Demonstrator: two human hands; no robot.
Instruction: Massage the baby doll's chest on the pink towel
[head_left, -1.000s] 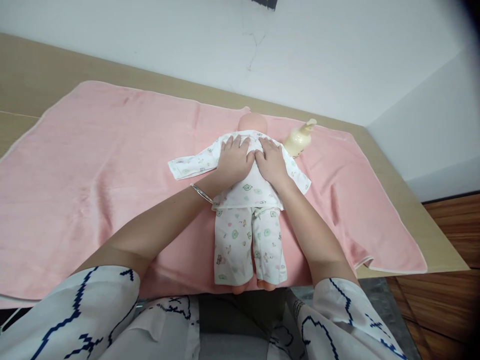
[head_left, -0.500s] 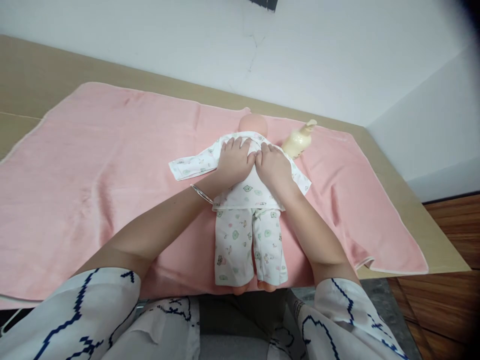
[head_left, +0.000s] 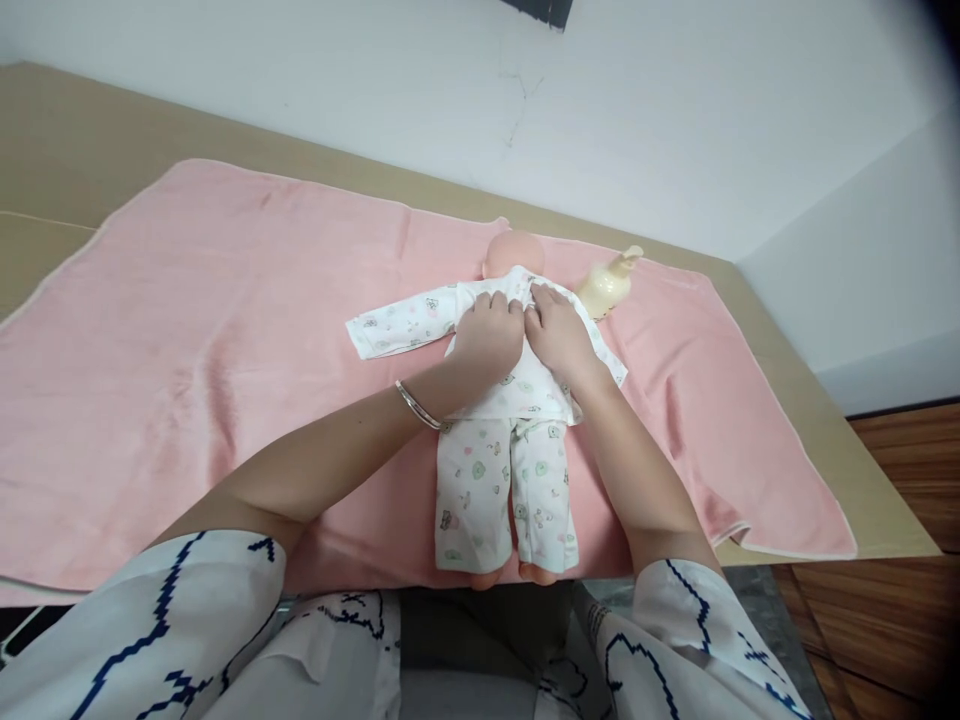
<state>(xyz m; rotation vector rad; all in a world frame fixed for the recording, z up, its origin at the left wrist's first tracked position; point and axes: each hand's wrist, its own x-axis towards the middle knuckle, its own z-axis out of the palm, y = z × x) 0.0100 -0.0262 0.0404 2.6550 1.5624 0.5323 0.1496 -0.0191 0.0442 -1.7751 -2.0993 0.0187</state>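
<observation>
A doll lies on its back with its feet toward me, its bald head [head_left: 514, 254] at the far end. It is dressed in a white long-sleeved printed shirt [head_left: 532, 400] and matching trousers [head_left: 474, 500]. On the shirt's chest, my left hand [head_left: 491, 340] is closed, its fingers curled into the fabric. Beside it, almost touching, my right hand [head_left: 564, 335] rests on the other side of the chest with fingers laid along the cloth. The right hand's fingertips are near the collar, and its thumb is bent inward. The fabric under both palms is hidden.
A pink blanket [head_left: 285, 270] is spread beneath the doll over a tan tabletop [head_left: 810, 390]. Right of the doll's head, a cream bottle [head_left: 606, 288] lies on its side. A white wall [head_left: 360, 80] rises behind the table. Wooden panels [head_left: 900, 480] stand at the right.
My left hand has gone from lying flat on the chest to curled fingers, slightly nearer me. My right hand stays on the chest. The view has shifted slightly.
</observation>
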